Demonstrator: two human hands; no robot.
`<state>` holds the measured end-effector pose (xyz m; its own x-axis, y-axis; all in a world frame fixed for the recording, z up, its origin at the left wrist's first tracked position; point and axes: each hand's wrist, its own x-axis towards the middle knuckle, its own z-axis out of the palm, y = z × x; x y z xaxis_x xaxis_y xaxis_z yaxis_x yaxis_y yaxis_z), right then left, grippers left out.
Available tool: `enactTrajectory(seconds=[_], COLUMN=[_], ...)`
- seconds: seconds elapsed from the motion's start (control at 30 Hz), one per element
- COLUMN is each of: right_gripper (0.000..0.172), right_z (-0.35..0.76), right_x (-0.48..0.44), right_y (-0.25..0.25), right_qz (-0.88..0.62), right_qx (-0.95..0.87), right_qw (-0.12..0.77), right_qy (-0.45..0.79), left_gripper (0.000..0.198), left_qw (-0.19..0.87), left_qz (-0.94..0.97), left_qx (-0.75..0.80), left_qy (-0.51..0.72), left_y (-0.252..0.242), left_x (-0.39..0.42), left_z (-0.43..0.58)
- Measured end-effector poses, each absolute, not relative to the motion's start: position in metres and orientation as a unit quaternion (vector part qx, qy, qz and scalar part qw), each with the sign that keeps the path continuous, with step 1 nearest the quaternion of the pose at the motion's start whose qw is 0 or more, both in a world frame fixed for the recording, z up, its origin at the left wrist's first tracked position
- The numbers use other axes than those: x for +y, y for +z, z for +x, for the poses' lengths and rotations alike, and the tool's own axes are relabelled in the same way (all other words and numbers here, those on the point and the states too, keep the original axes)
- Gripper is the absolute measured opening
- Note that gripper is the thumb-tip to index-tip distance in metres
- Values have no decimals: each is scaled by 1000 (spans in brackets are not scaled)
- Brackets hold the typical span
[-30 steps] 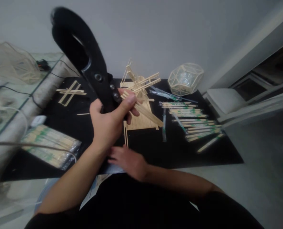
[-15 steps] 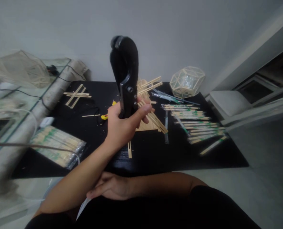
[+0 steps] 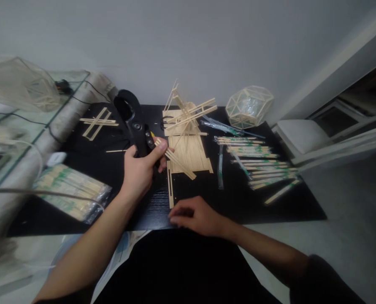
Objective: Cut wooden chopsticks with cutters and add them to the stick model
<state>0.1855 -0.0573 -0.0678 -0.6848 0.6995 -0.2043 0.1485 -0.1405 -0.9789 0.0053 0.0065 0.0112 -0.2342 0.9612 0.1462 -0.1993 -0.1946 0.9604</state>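
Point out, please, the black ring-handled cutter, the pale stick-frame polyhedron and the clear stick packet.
Black ring-handled cutter (image 3: 138, 128): head view, pivot body.
Pale stick-frame polyhedron (image 3: 249, 106): head view, front face.
Clear stick packet (image 3: 70, 192): head view, middle.

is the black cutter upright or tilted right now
Tilted. The left hand grips the black cutter by its handles, and its looped head leans up and away to the left rather than standing straight.

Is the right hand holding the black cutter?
No: the left hand holds the black cutter; the right hand rests on the mat.
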Motion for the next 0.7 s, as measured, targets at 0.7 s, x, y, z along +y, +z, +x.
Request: enactTrajectory(seconds=[0.7], right_gripper=[19], right_z=[176], right_x=[-21], right_y=[-84], right_qz=[-339], right_qx=[-920], right_qw=[50], right_qy=[190], left_gripper=[25], left_qw=[513], left_qz=[434], left_qx=[443], left_qy=[593], left_y=[-15], left_x=[16], left_z=[14])
